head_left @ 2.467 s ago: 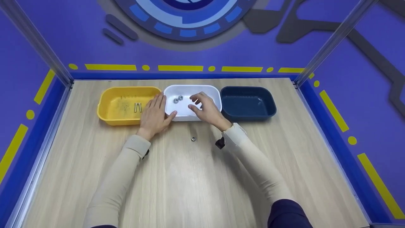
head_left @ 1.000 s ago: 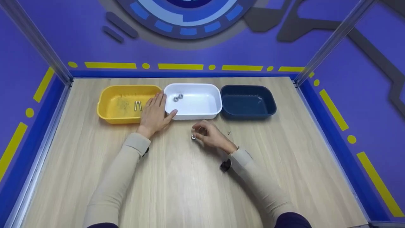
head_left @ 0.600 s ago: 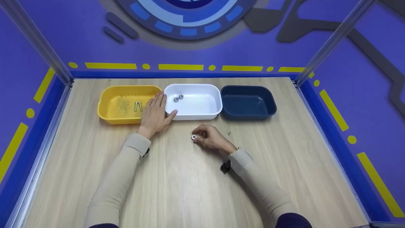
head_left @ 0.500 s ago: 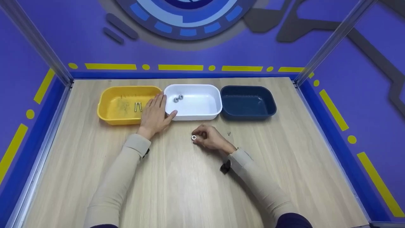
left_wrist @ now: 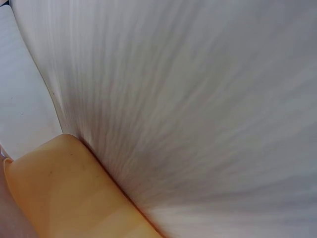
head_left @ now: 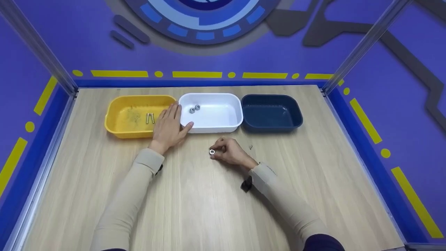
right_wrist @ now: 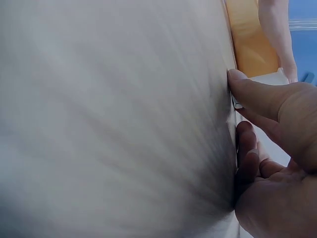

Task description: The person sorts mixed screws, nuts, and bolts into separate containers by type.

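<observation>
In the head view my right hand (head_left: 230,152) is low over the wooden table, pinching a metal nut (head_left: 212,152) between thumb and fingers. The right wrist view has the nut (right_wrist: 237,105) mostly hidden behind the thumb. My left hand (head_left: 168,127) rests with straight fingers across the touching rims of the yellow bin (head_left: 115,129) and white bin (head_left: 217,129). Two metal nuts (head_left: 192,110) lie in the white bin's left part. Two slim metal pins or bolts (head_left: 147,118) are in the yellow bin, just left of that hand.
A dark blue bin (head_left: 273,129) stands at the right end of the row. On the wooden table (head_left: 195,209), a tiny metal piece (head_left: 250,147) lies beyond my right wrist. Purple panels (head_left: 104,55) with yellow marks wall in the back and sides.
My right hand has come down from over the white bin to the nut on the table and now pinches it. The tiny metal piece has come into view. My left hand has stayed put.
</observation>
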### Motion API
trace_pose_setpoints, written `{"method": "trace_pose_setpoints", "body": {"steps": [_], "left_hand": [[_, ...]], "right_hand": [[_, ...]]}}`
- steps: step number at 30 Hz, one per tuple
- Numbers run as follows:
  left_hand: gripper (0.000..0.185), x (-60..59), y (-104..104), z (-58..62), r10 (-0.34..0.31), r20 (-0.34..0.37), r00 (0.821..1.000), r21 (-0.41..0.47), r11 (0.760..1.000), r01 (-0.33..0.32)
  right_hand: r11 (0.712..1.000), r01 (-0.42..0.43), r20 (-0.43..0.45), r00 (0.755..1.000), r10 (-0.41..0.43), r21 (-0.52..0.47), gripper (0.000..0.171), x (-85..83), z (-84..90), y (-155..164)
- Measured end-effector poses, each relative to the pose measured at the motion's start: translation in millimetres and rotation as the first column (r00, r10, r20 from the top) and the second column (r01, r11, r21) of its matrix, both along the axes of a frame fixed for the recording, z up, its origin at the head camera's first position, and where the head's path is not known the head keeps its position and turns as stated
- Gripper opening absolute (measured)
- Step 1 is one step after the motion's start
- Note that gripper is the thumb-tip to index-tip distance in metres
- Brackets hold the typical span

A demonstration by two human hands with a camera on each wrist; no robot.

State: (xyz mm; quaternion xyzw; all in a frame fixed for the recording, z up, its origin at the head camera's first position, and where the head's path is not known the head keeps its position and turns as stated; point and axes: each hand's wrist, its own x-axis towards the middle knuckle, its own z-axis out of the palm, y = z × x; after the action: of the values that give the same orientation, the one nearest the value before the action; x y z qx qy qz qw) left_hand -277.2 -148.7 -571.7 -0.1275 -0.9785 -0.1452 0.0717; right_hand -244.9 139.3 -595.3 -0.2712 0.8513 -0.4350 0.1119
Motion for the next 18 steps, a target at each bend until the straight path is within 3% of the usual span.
{"method": "trace_pose_setpoints", "body": {"steps": [18], "left_hand": [[0.096,-0.7,0.3,0.0,0.002,0.005,1.0,-0.016,1.0,-0.002]], "right_hand": [[1.0,-0.021,-0.034,0.999,0.021,0.002,0.014,-0.1,-0.1,-0.6]]}}
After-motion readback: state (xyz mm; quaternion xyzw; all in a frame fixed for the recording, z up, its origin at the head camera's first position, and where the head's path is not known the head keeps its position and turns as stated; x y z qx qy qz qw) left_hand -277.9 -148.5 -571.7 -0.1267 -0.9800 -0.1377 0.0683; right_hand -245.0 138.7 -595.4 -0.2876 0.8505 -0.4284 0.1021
